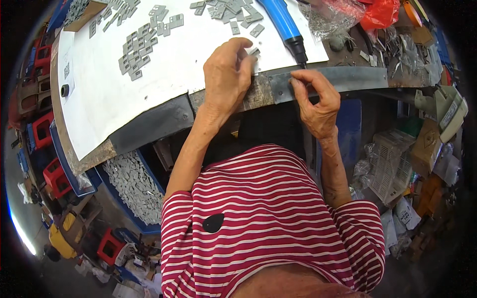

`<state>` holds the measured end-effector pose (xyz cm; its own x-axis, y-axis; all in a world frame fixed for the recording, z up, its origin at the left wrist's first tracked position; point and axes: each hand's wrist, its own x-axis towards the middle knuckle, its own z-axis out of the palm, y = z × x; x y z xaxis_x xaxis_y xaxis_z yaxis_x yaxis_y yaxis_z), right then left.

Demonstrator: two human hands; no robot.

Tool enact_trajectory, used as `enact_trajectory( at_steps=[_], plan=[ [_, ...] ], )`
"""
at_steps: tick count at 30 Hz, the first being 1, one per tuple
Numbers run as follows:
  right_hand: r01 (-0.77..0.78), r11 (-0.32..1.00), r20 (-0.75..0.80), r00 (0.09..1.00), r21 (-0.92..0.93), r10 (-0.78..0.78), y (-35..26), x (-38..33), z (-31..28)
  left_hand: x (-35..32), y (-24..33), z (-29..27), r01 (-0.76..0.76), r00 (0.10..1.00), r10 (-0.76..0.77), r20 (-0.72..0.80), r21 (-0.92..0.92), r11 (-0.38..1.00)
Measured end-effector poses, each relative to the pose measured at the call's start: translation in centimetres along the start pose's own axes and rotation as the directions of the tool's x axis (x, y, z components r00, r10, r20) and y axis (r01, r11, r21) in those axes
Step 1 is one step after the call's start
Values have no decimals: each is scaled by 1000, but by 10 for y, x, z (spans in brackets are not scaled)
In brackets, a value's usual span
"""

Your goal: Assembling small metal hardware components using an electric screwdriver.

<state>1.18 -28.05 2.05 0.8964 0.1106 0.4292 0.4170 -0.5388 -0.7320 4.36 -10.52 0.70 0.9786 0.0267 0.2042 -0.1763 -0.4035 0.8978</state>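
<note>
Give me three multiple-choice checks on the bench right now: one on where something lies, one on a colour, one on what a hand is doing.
1. Where is the blue tray of grey parts?
A. below the table edge
B. on the white sheet
C. beside the red bag

2. What colour is the power screwdriver?
A. yellow
B. blue
C. green

3. What is the right hand doing?
A. lying flat, open
B. gripping the screwdriver
C. pinching something small at the metal table edge

Answers: 1 A, it sits under the bench to the left. 2 B, its body is blue with a black tip. 3 C, thumb and forefinger are closed together against the strip, while the left hand rests on a small grey part.
</note>
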Motion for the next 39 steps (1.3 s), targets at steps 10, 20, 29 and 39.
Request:
enact_trajectory(
  at_steps=[10,20,29,39],
  plan=[
    [-174,976,144,977,131,154,-24,-1,20,-3,9,-37,425,869,-461,180,-748,509],
    [-158,976,229,966,147,122,-28,5,46,-7,-11,-46,395,903,-370,218,-762,513],
    [-241,968,273,938,72,214,-26,6,53,-9,-22,-47,391,913,-320,254,-768,508],
    [-256,964,263,938,79,227,-25,8,55,-8,-26,-46,418,899,-336,281,-779,468]
  ],
)
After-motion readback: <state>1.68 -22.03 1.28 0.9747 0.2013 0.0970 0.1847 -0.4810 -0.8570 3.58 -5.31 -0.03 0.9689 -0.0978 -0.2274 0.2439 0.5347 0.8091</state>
